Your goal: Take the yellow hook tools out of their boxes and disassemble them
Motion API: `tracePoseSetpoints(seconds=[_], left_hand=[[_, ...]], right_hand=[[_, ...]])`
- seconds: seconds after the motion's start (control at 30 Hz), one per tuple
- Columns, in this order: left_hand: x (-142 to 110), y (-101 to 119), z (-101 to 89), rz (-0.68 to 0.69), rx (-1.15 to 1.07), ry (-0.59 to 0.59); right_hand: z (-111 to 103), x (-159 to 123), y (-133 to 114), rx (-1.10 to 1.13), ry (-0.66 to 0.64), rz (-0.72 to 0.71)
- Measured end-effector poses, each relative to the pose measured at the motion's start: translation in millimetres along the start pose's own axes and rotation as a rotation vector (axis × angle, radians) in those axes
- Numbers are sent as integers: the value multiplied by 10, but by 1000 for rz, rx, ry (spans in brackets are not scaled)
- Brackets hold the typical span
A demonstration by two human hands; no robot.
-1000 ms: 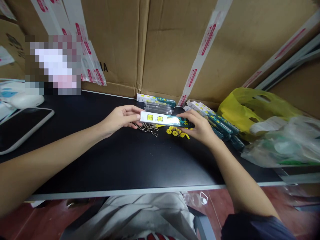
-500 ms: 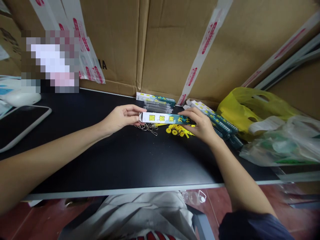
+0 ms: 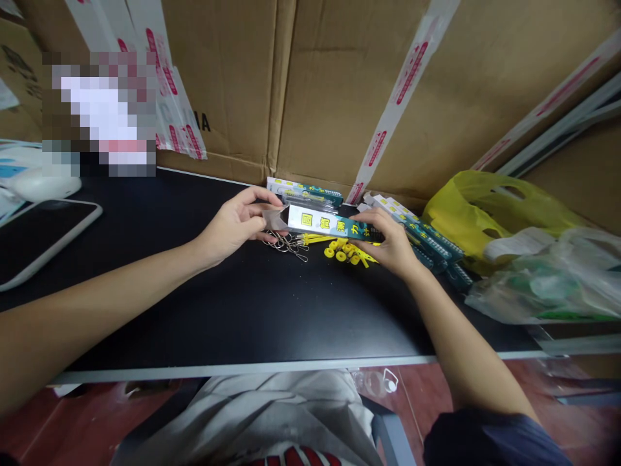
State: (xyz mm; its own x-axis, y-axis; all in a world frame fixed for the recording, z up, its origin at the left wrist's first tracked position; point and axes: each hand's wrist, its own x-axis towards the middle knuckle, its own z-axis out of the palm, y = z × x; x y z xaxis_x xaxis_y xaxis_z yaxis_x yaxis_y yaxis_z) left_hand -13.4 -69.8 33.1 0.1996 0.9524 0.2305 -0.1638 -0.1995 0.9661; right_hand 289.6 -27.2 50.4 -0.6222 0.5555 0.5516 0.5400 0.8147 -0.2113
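A long narrow cardboard box (image 3: 330, 224), white at one end and dark teal at the other with yellow characters, is held level above the table. My right hand (image 3: 388, 243) is closed around its teal end. At the white end, my left hand (image 3: 245, 223) pinches an opened flap between thumb and fingers. Beneath the box lie wire hooks (image 3: 286, 244), yellow rods (image 3: 313, 238) and small yellow rings (image 3: 342, 251). Clear plastic tubes (image 3: 310, 202) show partly behind it, in front of another such box (image 3: 305, 188).
Several similar boxes (image 3: 417, 226) are piled at the right, beside a yellow plastic bag (image 3: 466, 207) and a clear bag (image 3: 557, 278). A phone (image 3: 43, 239) lies on the black table (image 3: 272, 317) at the left. Large cartons (image 3: 233, 84) stand behind.
The box has shifted slightly right, and its white end is now open with the flap pulled outward in my left hand. My right hand has kept its hold.
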Motion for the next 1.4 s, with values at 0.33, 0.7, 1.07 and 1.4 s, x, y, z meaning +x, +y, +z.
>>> tracePoseSetpoints(seconds=[0.33, 0.7, 1.07, 1.4], left_hand=[[8, -63, -9, 245, 153, 6], [-34, -51, -10, 281, 333, 43], [-84, -82, 33, 393, 412, 103], [-95, -91, 40, 354, 425, 155]], right_hand=[[1, 9, 11, -8, 9, -15], [3, 2, 26, -17, 15, -6], [16, -7, 7, 0, -4, 6], [38, -19, -1, -2, -36, 10]])
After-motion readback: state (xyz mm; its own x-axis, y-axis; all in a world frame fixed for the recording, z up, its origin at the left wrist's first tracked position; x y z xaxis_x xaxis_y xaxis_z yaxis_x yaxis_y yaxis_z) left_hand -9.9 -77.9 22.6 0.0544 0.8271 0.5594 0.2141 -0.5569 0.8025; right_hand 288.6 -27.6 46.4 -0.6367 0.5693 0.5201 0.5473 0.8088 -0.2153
